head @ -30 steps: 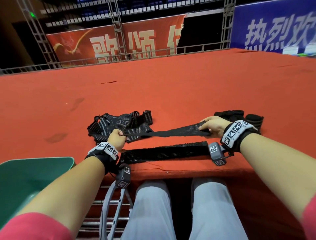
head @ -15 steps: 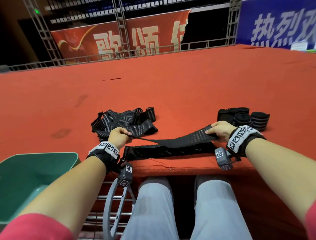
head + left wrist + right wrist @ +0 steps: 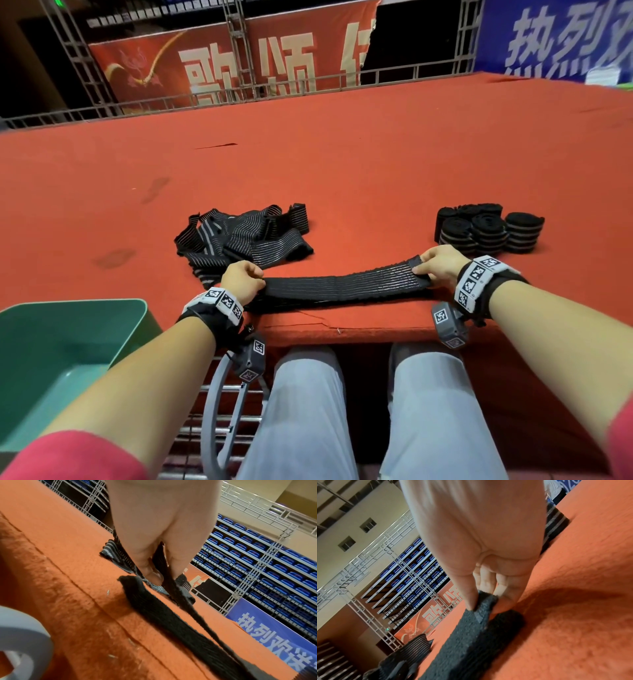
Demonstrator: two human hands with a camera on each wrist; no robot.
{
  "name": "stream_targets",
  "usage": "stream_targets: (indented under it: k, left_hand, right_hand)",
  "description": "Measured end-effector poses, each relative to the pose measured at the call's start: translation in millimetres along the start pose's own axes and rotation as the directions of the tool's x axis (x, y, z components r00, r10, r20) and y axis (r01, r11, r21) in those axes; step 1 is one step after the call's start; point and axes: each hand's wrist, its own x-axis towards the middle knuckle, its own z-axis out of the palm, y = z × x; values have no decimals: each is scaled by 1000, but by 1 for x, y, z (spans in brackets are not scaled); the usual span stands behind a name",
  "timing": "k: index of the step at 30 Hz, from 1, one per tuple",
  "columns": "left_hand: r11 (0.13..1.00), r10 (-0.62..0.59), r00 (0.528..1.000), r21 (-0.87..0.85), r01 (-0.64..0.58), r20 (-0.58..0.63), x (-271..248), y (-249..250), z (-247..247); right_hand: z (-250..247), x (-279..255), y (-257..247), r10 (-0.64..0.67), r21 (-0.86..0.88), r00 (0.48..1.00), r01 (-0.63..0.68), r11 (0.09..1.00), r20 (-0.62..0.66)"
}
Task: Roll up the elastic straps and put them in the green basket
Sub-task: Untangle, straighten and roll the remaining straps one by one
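At the lower left of the head view sits the green basket (image 3: 73, 329). Just past the red table's (image 3: 342, 154) near edge, the left hand (image 3: 241, 279) and right hand (image 3: 436, 262) each pinch an end of a black strap (image 3: 342, 286) stretched between them. The left wrist view shows a second strap (image 3: 154, 608) lying flat beneath. Farther back lie loose straps (image 3: 246, 236) centre and rolled straps (image 3: 486, 228) right.

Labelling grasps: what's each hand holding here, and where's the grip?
Both hold one elastic strap, stretched over the table edge: left hand pinches its left end, right hand pinches its right end.
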Motion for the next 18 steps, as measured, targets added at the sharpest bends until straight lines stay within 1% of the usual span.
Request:
stream_targets:
  k: [3,6,12,18]
  left_hand:
    - [999,3,1000,38,-4,21,0,-6,6]
    - [996,5,999,83,-8,32,0,-10,9]
    - [988,7,999,153,-15,52,-3,-12,14]
    - [982,2,998,191,-13,61,-4,-10,15]
  right_hand:
    - [2,13,12,-14,-76,1000,13,997,-17]
    - [5,1,5,-14,-120,998,7,993,-59]
    - [9,-1,-1,-28,-239,997,11,971,-67]
    - [13,-6,-10,-38,-365,994,-1,931,-102]
